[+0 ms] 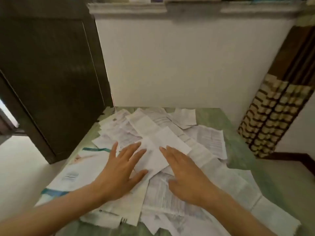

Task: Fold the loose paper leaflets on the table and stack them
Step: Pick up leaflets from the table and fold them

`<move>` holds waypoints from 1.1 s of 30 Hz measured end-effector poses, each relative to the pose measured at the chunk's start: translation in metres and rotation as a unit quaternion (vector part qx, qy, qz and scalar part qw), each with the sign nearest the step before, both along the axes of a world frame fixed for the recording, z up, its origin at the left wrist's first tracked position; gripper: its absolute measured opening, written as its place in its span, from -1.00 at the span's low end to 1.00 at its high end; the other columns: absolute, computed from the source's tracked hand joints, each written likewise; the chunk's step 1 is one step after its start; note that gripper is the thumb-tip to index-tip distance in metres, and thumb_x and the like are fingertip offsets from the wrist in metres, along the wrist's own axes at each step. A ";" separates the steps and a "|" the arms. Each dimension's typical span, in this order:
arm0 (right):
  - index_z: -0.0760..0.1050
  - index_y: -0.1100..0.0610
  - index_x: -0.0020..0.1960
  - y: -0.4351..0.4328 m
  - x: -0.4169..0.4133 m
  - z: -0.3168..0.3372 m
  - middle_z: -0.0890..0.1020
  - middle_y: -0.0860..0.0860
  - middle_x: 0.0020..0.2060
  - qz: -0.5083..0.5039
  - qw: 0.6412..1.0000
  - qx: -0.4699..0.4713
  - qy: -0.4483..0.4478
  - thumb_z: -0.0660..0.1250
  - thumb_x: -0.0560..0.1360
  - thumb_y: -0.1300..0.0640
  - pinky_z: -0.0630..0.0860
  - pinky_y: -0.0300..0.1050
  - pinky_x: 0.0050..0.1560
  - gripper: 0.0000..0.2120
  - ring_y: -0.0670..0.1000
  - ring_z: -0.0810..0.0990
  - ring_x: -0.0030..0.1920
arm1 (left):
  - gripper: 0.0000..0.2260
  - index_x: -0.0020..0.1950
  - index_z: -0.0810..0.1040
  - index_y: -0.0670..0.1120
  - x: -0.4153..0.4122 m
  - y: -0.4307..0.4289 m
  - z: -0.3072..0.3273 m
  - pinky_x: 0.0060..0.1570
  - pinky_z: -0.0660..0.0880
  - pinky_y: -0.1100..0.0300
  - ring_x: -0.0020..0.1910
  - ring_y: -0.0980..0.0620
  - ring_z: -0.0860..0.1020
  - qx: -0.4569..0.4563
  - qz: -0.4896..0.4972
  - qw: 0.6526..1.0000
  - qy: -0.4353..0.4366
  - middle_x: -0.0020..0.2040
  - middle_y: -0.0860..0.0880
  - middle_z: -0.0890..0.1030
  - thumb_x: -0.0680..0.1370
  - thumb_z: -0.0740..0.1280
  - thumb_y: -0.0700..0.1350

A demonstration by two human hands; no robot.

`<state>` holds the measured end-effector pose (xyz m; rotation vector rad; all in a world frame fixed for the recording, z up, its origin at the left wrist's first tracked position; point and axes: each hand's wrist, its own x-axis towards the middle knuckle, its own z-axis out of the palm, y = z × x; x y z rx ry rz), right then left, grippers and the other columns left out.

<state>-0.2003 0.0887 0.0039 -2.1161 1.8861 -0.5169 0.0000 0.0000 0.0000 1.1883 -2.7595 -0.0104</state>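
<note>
Both hands, left hand (119, 169) and right hand (185, 174), lie flat with fingers spread on the top leaflet (153, 150); thin, limp, slippery paper, best pinched at an edge.

No word, number or brand can be read anywhere. The leaflets (153, 130) heaped across the worktop (242, 160) carry dense grey lines of print, but all of it is blurred into streaks. A large glossy sheet (76, 172) at the worktop's near left corner has teal bands and small grey text blocks, too soft to make out. A dark barcode-like mark (123, 220) sits on a sheet near the front edge, and its characters are illegible.
</note>
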 end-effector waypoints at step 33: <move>0.69 0.03 -0.23 -0.035 0.059 0.000 0.67 -0.18 -0.12 0.019 0.980 -0.119 0.158 0.38 0.04 -0.08 0.48 -0.26 0.09 -0.65 -0.22 0.61 -0.02 | -0.05 0.49 0.01 0.25 0.028 -0.019 0.033 0.38 -0.33 0.18 0.48 0.27 -0.04 0.136 0.035 0.990 0.031 0.53 0.23 -0.01 0.16 -0.50 0.49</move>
